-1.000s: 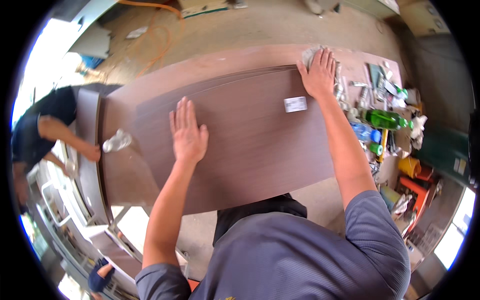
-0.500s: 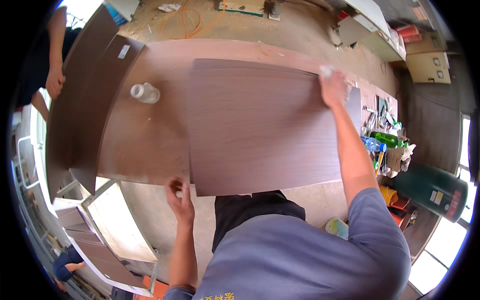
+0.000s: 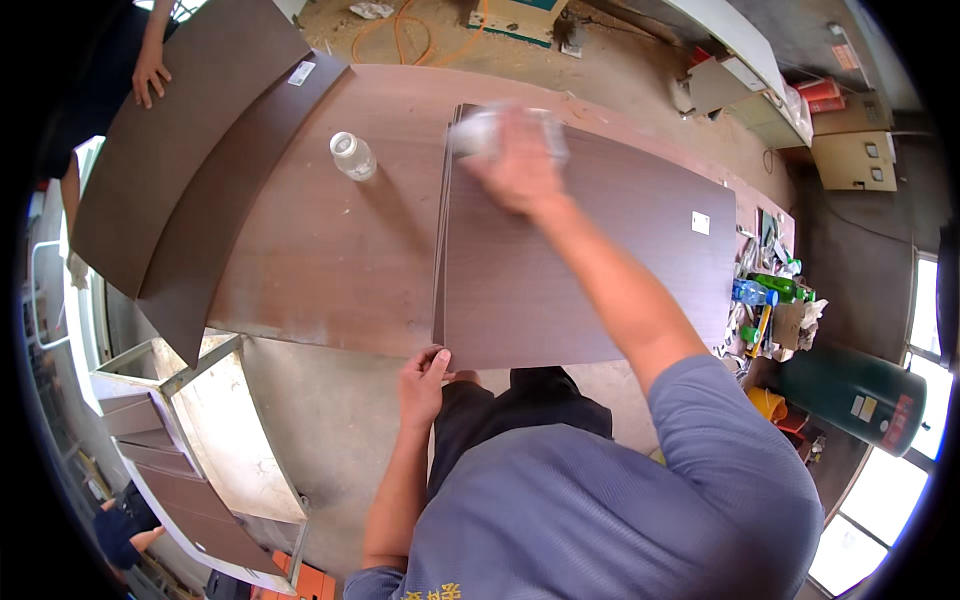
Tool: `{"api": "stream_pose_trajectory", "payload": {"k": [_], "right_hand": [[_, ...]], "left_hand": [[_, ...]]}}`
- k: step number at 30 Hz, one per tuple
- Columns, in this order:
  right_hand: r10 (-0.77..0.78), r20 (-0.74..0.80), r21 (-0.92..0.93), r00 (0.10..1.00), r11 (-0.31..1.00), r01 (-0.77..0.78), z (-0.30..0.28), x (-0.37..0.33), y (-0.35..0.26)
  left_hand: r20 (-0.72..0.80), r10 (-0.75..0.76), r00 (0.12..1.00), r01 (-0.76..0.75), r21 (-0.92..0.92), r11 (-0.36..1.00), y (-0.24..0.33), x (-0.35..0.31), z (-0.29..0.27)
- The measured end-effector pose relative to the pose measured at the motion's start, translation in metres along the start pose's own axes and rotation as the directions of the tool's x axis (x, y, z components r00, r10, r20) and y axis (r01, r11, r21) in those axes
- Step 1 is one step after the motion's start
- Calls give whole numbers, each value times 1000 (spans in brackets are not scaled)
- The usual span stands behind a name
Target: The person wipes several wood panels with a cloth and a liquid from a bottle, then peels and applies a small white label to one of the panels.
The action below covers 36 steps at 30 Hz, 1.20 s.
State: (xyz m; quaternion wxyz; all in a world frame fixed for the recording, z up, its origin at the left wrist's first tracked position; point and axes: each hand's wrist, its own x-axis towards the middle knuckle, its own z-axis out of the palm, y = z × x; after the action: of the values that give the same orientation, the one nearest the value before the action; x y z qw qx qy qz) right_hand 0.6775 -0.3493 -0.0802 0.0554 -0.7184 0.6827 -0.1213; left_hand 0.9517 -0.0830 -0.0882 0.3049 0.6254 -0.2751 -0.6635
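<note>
A stack of thin brown wood-grain panels (image 3: 600, 290) lies on the worktable, with a small white label (image 3: 700, 222) toward the top one's right side. My right hand (image 3: 522, 165) reaches across to the far left corner, pressing a white wad, apparently a cloth (image 3: 478, 132), on the top face. Hand and wad are blurred by motion. At the near left corner, my left hand (image 3: 424, 385) pinches the panel edges between thumb and fingers. A clear glass jar (image 3: 353, 157) stands on the table left of the stack.
At the left, another person's hand (image 3: 151, 75) holds two large brown panels (image 3: 200, 130) tilted over the table (image 3: 300, 270). Tools and bottles, including a green bottle (image 3: 780, 287), crowd the right end. A dark green cylinder (image 3: 860, 400) lies beyond; a pale metal frame (image 3: 225, 430) stands lower left.
My right hand has swept from the far right corner to the far left one with the wad. My left hand has closed on the near corner. A label now shows on the top panel.
</note>
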Motion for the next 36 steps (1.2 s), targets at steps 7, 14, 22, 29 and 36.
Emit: {"api": "stream_pose_trajectory", "payload": {"k": [7,14,22,29,36], "right_hand": [[434,-72,-162,898,884,-439,-29,-15,133],[-269,-74,97,960,957,275,28,-9,-86],[-277,64,101,959,958,270,17,10,-35],[-554,272,386,787,812,438,-12,-221,-126],[-305,-16,-31,952,952,304,2,-82,-77]], "left_hand": [[141,-56,988,71,-103,992,-12,1,5],[94,-23,995,35,-119,992,-12,1,4],[185,8,983,7,-81,997,-20,5,2],[124,-213,969,236,-712,661,1,-1,4],[464,0,886,260,-496,829,-25,12,-20]]}}
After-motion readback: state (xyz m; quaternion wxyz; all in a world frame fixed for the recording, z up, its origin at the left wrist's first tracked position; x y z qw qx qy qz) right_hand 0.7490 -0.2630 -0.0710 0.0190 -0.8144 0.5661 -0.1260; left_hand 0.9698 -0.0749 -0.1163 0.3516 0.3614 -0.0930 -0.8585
